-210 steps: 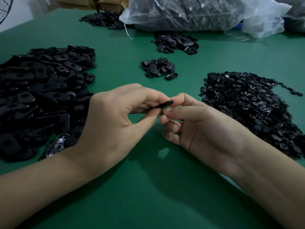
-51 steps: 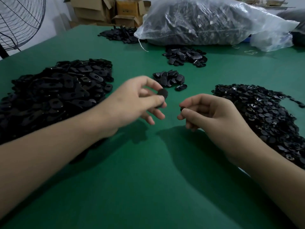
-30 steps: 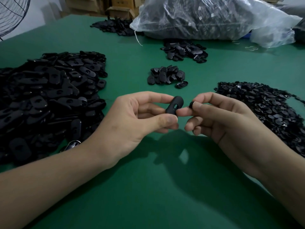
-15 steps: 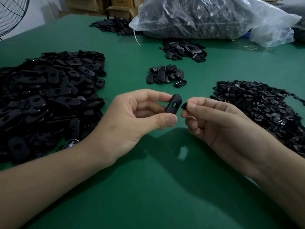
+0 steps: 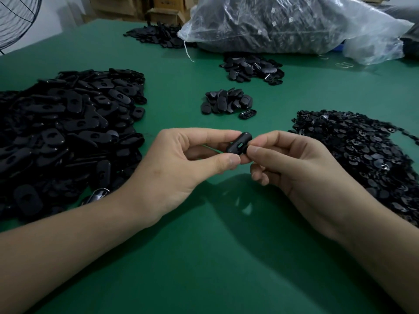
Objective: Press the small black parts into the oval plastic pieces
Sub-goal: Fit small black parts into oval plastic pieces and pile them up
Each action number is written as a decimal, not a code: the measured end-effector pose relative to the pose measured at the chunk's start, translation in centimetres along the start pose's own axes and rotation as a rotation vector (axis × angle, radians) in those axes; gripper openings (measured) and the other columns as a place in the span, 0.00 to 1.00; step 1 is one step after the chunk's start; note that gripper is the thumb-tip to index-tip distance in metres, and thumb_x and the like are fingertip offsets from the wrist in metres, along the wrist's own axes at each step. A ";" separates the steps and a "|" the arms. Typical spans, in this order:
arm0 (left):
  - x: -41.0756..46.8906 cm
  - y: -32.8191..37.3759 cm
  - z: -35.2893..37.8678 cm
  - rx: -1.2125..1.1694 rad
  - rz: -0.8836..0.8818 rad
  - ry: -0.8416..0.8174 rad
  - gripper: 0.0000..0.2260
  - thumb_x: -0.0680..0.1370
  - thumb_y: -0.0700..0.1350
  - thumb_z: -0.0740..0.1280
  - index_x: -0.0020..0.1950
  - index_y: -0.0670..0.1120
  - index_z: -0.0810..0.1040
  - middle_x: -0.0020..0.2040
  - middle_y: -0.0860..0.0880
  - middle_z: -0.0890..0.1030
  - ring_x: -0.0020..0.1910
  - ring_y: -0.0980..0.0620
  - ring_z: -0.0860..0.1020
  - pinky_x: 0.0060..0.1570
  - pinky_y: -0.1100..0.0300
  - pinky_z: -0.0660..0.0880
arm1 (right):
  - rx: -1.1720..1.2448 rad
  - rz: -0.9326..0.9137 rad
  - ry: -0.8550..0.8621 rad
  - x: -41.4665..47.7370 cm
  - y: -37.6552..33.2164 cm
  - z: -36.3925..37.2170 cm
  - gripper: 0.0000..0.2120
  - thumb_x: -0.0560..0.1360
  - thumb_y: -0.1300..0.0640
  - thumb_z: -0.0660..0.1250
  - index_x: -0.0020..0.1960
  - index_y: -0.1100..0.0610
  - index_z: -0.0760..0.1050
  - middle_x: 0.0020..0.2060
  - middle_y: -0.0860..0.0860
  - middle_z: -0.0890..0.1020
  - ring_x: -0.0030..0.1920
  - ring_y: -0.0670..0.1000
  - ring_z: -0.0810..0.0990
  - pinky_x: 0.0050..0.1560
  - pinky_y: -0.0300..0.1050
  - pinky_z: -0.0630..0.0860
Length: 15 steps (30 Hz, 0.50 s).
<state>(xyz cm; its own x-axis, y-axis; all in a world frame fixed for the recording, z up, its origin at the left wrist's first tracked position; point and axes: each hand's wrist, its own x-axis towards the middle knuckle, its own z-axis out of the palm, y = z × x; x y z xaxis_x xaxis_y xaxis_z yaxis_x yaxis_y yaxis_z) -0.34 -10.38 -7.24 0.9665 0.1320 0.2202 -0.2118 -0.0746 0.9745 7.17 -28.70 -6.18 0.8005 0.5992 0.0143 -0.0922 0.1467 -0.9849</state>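
Left hand [image 5: 181,168] and right hand [image 5: 301,168] meet at the centre of the frame, both raised above the green surface [image 5: 204,257]. The left hand pinches one oval plastic piece [image 5: 239,142] between thumb and forefinger, tilted with its slotted face toward the camera. The right hand has its fingers curled, with thumb and forefinger pressed together against the piece's lower right edge; whether a small part sits between them cannot be seen. Across the top of the frame lies a big clear plastic bag [image 5: 283,23] stuffed with dark pieces. A broad heap of oval pieces [image 5: 68,132] fills the left side, and a wide heap of small black parts [image 5: 362,150] spreads along the right edge. Further back, at upper left, a flatter pile [image 5: 158,35] lies just beside the bag. Below the bag sits a loose cluster [image 5: 251,69], and nearer the hands a smaller cluster [image 5: 226,102] of oval pieces. A wire fan guard [image 5: 15,17] shows in the upper left corner, with cardboard boxes [image 5: 158,12] behind the surface's far edge.
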 end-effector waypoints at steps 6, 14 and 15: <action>-0.1 -0.1 0.0 0.042 0.031 0.003 0.13 0.77 0.36 0.73 0.60 0.46 0.85 0.50 0.51 0.88 0.52 0.54 0.86 0.50 0.69 0.78 | -0.076 -0.061 0.051 -0.1 0.2 0.3 0.01 0.75 0.64 0.71 0.47 0.61 0.80 0.39 0.57 0.86 0.33 0.49 0.80 0.34 0.38 0.77; -0.1 -0.3 0.0 0.038 0.026 -0.013 0.13 0.77 0.35 0.73 0.60 0.44 0.85 0.52 0.50 0.88 0.54 0.53 0.86 0.58 0.64 0.78 | -0.263 -0.182 0.113 -0.3 0.4 0.6 0.01 0.76 0.65 0.72 0.46 0.61 0.81 0.36 0.55 0.86 0.32 0.50 0.82 0.35 0.39 0.77; -0.1 -0.2 0.0 0.037 0.027 -0.016 0.13 0.77 0.35 0.73 0.60 0.45 0.85 0.52 0.51 0.88 0.54 0.53 0.86 0.58 0.64 0.78 | -0.287 -0.197 0.116 -0.3 0.4 0.6 0.02 0.76 0.65 0.72 0.45 0.60 0.81 0.36 0.54 0.86 0.31 0.49 0.82 0.35 0.39 0.78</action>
<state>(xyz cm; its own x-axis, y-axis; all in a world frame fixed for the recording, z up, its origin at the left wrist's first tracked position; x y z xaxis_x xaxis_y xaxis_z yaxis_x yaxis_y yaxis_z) -0.35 -10.38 -7.48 0.9628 0.1140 0.2449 -0.2321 -0.1148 0.9659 6.58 -28.39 -6.44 0.8498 0.4857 0.2048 0.2268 0.0137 -0.9738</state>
